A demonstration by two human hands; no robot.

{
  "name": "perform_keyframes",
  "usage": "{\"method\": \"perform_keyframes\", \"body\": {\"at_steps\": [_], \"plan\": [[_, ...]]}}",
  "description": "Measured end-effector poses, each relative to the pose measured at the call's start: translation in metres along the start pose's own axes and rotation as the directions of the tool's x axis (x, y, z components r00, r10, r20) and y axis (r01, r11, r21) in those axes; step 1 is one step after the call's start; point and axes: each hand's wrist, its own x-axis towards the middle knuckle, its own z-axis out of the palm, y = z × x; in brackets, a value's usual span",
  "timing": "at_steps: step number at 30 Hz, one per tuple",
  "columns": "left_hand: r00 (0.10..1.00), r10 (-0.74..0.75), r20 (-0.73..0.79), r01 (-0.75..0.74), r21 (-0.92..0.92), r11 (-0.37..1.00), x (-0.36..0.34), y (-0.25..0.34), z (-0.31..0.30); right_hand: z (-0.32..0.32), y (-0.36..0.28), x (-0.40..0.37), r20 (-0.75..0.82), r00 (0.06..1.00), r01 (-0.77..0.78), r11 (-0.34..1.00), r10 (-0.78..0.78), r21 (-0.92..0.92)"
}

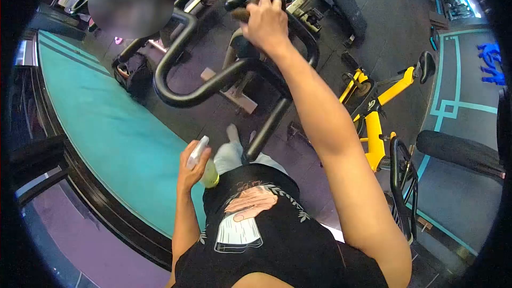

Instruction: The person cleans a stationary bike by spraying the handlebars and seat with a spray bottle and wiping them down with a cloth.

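My right hand point(266, 25) reaches far forward, its fingers closed over a brown cloth point(241, 15). The cloth is pressed against the upper part of a black tubular frame point(213, 83) on a gym machine. Down by my left hip, my left hand point(189, 166) is wrapped round the neck of a spray bottle point(211, 175). That bottle has a white trigger head and yellow-green liquid inside. My palm and fingers hide part of its neck.
A yellow exercise bike point(375, 128) stands on the right. Behind the frame are a padded bench point(346, 8) and a dark bag point(134, 74). A teal wall panel point(101, 122) runs along the left. Another person, face blurred out, is at the upper left.
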Motion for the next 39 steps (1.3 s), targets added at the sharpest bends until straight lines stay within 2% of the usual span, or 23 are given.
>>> {"method": "perform_keyframes", "body": {"at_steps": [1,3,4,8,9,11,14,19,21,23,25,26,27,29,30,32,33,34,35,36,37,38,39], "plan": [[0.999,0.019,-0.036,-0.018,0.03,0.999,-0.003,0.0,-0.002,-0.001,0.004,-0.014,-0.045,0.998,0.043,0.999,-0.042,0.018],[0.998,0.046,0.043,-0.046,0.006,0.999,0.001,0.006,-0.017,-0.005,0.02,-0.03,-0.061,0.998,0.019,0.958,-0.002,0.285],[0.996,0.059,0.06,-0.059,0.0,0.998,-0.002,0.02,-0.024,-0.006,0.026,-0.032,-0.003,0.998,-0.058,0.917,0.064,0.396],[0.977,0.177,0.116,-0.175,-0.03,0.984,0.013,0.069,-0.043,-0.022,0.019,0.011,0.137,0.99,-0.069,0.979,0.043,0.19],[0.967,0.21,0.142,-0.203,-0.064,0.977,0.014,0.082,-0.046,-0.015,0.014,0.018,0.122,0.991,-0.073,0.973,0.046,0.221],[0.965,0.219,0.142,-0.215,-0.04,0.976,0.021,0.113,-0.043,-0.006,0.003,0.01,0.06,0.997,-0.049,0.996,0.045,0.077],[0.943,0.317,0.103,-0.312,-0.058,0.948,0.035,0.151,-0.035,0.001,0.004,-0.018,-0.081,0.997,0.038,0.974,-0.02,0.224],[0.901,0.409,0.145,-0.399,-0.092,0.912,0.089,0.22,0.014,-0.012,0.046,-0.036,0.103,0.986,0.046,0.81,-0.131,0.585],[0.882,0.45,0.142,-0.447,-0.054,0.893,0.113,0.255,0.048,-0.018,0.083,-0.034,0.297,0.908,-0.022,0.672,-0.296,0.74],[0.866,0.449,0.22,-0.454,-0.031,0.89,0.147,0.284,0.083,-0.025,0.135,-0.035,0.351,0.789,-0.045,0.523,-0.504,0.851],[0.86,0.471,0.197,-0.476,-0.025,0.879,0.182,0.304,0.122,-0.053,0.195,-0.033,0.497,0.682,-0.252,0.466,-0.537,0.848],[0.863,0.455,0.222,-0.46,-0.031,0.888,0.199,0.319,0.144,-0.045,0.222,-0.038,0.476,0.712,-0.312,0.375,-0.515,0.873],[0.866,0.408,0.289,-0.422,-0.015,0.907,0.214,0.332,0.163,-0.063,0.25,-0.039,0.548,0.689,-0.452,0.311,-0.474,0.836],[0.826,0.457,0.329,-0.47,-0.045,0.882,0.25,0.34,0.205,-0.079,0.302,-0.047,0.626,0.707,-0.542,0.318,-0.328,0.778],[0.821,0.44,0.363,-0.452,-0.057,0.89,0.268,0.339,0.223,-0.075,0.328,-0.057,0.57,0.781,-0.492,0.31,-0.255,0.813],[0.797,0.448,0.405,-0.472,-0.046,0.88,0.304,0.339,0.26,-0.102,0.369,-0.067,0.612,0.786,-0.594,0.173,-0.083,0.786],[0.778,0.472,0.414,-0.508,-0.027,0.861,0.322,0.339,0.281,-0.103,0.391,-0.076,0.627,0.777,-0.624,0.194,0.053,0.757],[0.815,0.408,0.411,-0.438,-0.024,0.899,0.334,0.338,0.3,-0.12,0.407,-0.08,0.627,0.744,-0.667,0.293,0.23,0.684],[0.85,0.338,0.404,-0.361,-0.022,0.932,0.347,0.335,0.317,-0.121,0.424,-0.09,0.6,0.732,-0.674,0.211,0.323,0.708],[0.842,0.33,0.426,-0.38,0.035,0.924,0.37,0.323,0.33,-0.135,0.438,-0.093,0.589,0.692,-0.698,0.178,0.417,0.694],[0.836,0.316,0.448,-0.393,0.089,0.915,0.391,0.314,0.342,-0.137,0.454,-0.1,0.544,0.704,-0.643,0.085,0.457,0.761],[0.879,0.265,0.396,-0.316,0.069,0.946,0.4,0.318,0.359,-0.147,0.463,-0.101,0.497,0.682,-0.605,0.033,0.536,0.795],[0.868,0.33,0.371,-0.353,-0.005,0.935,0.419,0.311,0.376,-0.151,0.481,-0.102,0.483,0.662,-0.633,0.082,0.574,0.77]]}}
